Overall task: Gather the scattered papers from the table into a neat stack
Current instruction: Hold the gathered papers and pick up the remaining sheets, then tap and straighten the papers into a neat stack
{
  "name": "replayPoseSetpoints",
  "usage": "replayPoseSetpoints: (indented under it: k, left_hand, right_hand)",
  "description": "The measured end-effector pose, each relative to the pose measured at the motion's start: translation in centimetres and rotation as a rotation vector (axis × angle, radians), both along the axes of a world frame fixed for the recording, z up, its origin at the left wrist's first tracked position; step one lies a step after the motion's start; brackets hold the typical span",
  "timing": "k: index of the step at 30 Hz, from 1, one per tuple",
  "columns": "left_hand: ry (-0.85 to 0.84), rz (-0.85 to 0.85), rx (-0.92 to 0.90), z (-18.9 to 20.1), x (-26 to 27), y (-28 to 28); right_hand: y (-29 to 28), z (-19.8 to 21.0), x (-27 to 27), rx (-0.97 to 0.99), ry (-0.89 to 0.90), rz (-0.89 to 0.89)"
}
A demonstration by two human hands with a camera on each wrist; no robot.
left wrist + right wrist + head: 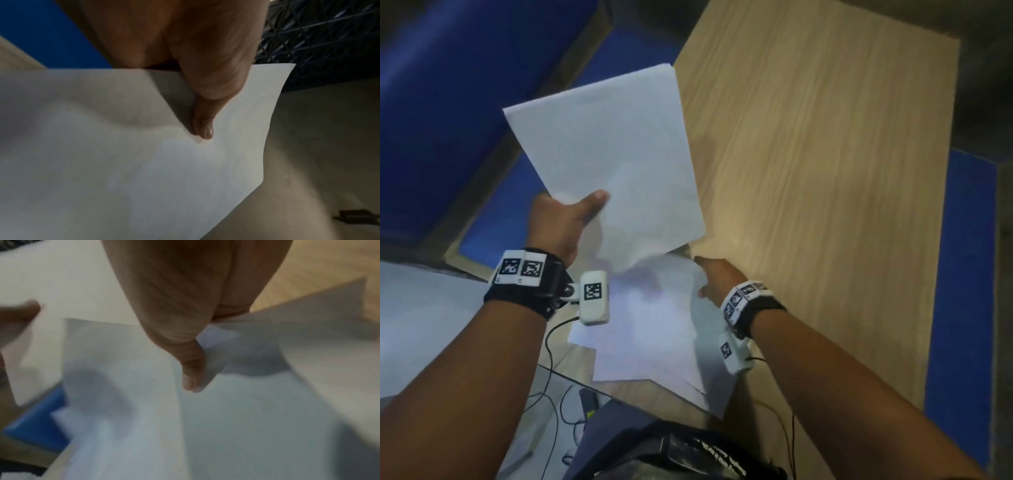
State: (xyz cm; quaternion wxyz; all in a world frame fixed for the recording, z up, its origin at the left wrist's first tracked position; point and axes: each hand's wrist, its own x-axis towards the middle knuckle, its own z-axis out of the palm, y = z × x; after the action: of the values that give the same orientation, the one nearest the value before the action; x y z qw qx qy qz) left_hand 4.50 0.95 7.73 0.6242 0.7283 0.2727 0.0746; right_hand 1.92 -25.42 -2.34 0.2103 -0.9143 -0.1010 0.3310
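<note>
My left hand (566, 219) holds a sheaf of white sheets (613, 150) lifted above the table's left edge, thumb (202, 128) on top and fingers hidden beneath. Below it, several more white papers (654, 342) lie fanned on the wooden table (825, 171) near its front edge. My right hand (717, 277) grips the right edge of these lower papers (226, 418), its thumb (191, 373) pressed on the top sheet and the fingers tucked under. The two groups of paper overlap near the middle of the head view.
Blue padded seating (441, 102) runs along the table's left side, and a blue strip (962, 274) along its right. Cables (551, 377) and a dark object (688, 452) sit near my body at the front. A white surface (421, 308) lies at the left.
</note>
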Motion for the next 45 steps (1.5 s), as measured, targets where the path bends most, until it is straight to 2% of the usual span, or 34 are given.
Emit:
replayPoseSetpoints:
  k: [4, 7, 11, 16, 19, 25, 27, 30, 34, 39, 43, 45]
  left_hand:
    - [-0.003, -0.034, 0.020, -0.2, 0.0, 0.1]
    - [-0.003, -0.034, 0.011, 0.0, 0.2, 0.4]
    - [-0.013, -0.060, 0.006, 0.1, 0.2, 0.2]
    - [-0.042, -0.081, -0.027, 0.1, 0.3, 0.1]
    - [-0.034, -0.076, -0.041, -0.7, 0.1, 0.6]
    - [0.039, -0.063, -0.003, -3.4, -1.1, 0.3]
    - [0.078, -0.078, -0.022, -4.6, -1.4, -0.5]
    - [0.164, -0.178, -0.053, -5.7, -2.0, -3.0]
    - [0.300, -0.359, -0.228, -6.9, -2.9, -8.3]
    - [0.393, -0.581, -0.359, -5.7, -4.2, -13.8]
    - [0.430, -0.606, -0.341, -6.4, -5.1, -14.2]
    - [0.553, -0.562, -0.421, -7.2, -5.5, -13.7]
  right_hand:
    - [0.9, -1.8, -0.9, -0.268, -0.169, 0.064]
    - [1.1, -1.5, -0.2, -0.346, -0.163, 0.033]
    - [-0.6, -1.8, 0.0, -0.147, 0.009, -0.159]
    - [-5.2, 0.8, -0.9, -0.010, 0.118, -0.228]
    - [-10.2, 3.6, -1.6, 0.053, 0.040, -0.355]
    - [-22.6, 11.0, -4.3, 0.192, -0.198, -0.742]
    - [-24.5, 13.1, -5.6, 0.294, -0.271, -0.872]
    - [-23.8, 14.6, -7.0, 0.445, -0.299, -1.000]
    - [-19.1, 12.6, -7.4, 0.577, -0.219, -1.065]
    - [-15.1, 5.4, -8.4, 0.710, -0.041, -1.176]
    - [-14.8, 2.0, -9.8, 0.615, 0.068, -1.164]
    - [-14.8, 0.7, -10.7, 0.533, 0.086, -1.105]
